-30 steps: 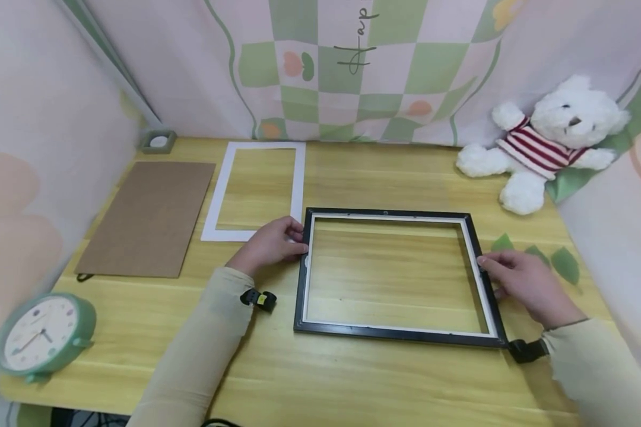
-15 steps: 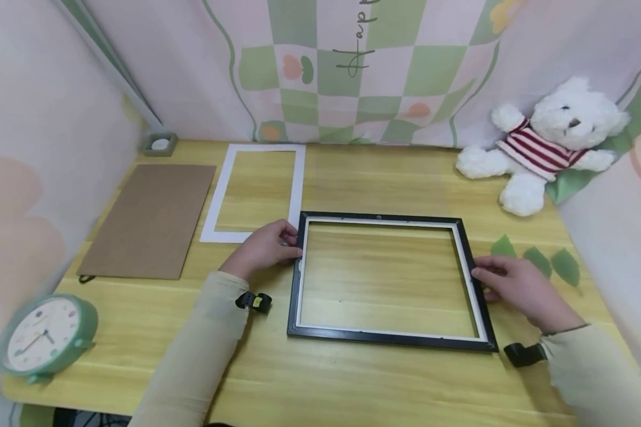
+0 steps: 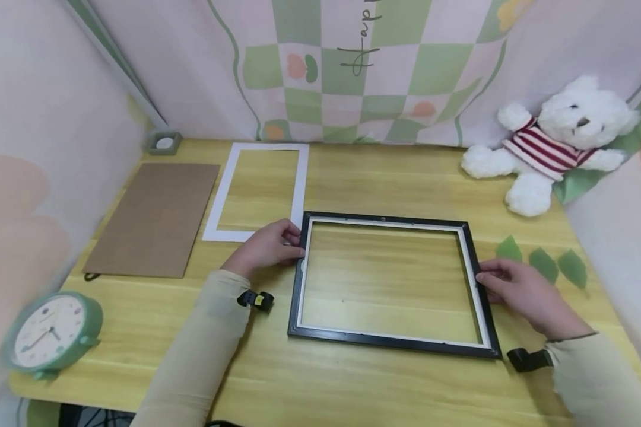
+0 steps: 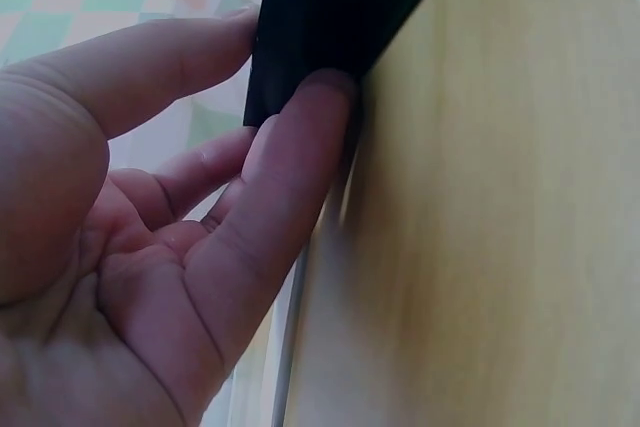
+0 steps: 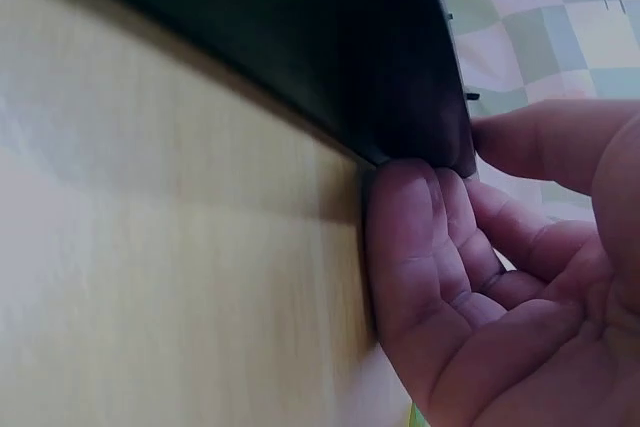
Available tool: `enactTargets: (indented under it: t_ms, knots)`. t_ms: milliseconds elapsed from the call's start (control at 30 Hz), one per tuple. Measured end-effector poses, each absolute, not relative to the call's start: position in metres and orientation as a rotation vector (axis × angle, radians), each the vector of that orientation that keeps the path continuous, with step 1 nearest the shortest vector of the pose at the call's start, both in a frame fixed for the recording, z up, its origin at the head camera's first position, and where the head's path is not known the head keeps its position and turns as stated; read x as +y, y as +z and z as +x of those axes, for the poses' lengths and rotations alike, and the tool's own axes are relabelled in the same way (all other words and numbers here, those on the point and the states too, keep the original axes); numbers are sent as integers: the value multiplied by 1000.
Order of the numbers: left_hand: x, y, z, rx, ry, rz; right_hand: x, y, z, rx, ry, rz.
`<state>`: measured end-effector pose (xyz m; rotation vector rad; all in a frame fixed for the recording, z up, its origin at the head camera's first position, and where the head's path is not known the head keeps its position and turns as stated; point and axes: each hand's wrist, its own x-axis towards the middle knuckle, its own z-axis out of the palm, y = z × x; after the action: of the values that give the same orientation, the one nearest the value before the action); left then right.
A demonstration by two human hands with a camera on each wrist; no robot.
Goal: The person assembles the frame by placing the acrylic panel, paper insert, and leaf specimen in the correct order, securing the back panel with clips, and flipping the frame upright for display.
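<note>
A black picture frame (image 3: 392,347) with a white inner lip and no panel in it lies at the middle right of the table in the head view. My left hand (image 3: 264,246) pinches its left side between thumb and fingers. On the opposite side, my right hand (image 3: 531,293) grips the edge, thumb on top. In the left wrist view the fingers (image 4: 270,197) curl against the dark frame edge, close over the wood. The right wrist view has the fingertips (image 5: 405,207) tucked at the frame's lower edge, with the thumb on its other face.
A white paper mat (image 3: 221,193) lies behind my left hand, close to the frame. Left of it is a brown backing board (image 3: 152,219). A green clock (image 3: 53,335) stands at the left front, a white teddy bear (image 3: 555,142) at the back right. Small grey holder (image 3: 164,143) stands back left.
The frame, held by both hands, has shifted slightly toward the front and left over the second. Both hands keep their grip on its sides.
</note>
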<state>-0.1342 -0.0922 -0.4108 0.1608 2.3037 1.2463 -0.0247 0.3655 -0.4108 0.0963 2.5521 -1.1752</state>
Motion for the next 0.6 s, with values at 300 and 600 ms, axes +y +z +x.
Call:
enactTargets:
  t_ms: [300,600]
  knots:
    - [-89,-412,-134,2271,1254,164,368,-409,-27,2551,-1172,105]
    - [-90,-413,-128,2291,1261,140,367,-410,-28,2538,-1179,102]
